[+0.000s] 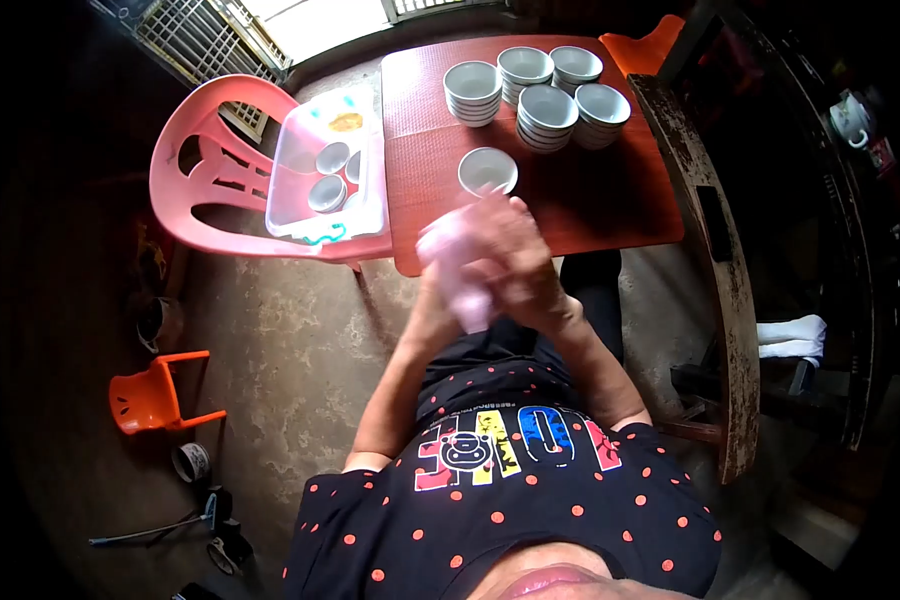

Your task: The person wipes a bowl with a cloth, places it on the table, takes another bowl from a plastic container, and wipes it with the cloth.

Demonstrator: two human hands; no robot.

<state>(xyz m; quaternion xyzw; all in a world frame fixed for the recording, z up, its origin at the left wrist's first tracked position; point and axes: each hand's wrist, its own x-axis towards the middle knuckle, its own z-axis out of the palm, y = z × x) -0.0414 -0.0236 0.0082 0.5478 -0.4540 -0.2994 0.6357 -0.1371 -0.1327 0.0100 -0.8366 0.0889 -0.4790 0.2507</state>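
My hands are together just above the near edge of the red table (415, 170), smeared by motion. Bunched between them is a pale pink cloth (476, 314). My left hand (436, 292) grips the cloth from the left side, and my right hand (526, 258) closes over it from the right. Whether anything is wrapped inside the cloth cannot be seen. Right beyond my fingers stands a white bowl (486, 170), partly covered by them. Farther back on the table are several stacks of white bowls (472, 85).
On a pink plastic chair (175, 190) at the left rests a clear plastic tub (282, 190) with several bowls inside. A worn wooden beam (720, 290) runs along the table's right side. An orange stool (148, 398) stands on the floor at left.
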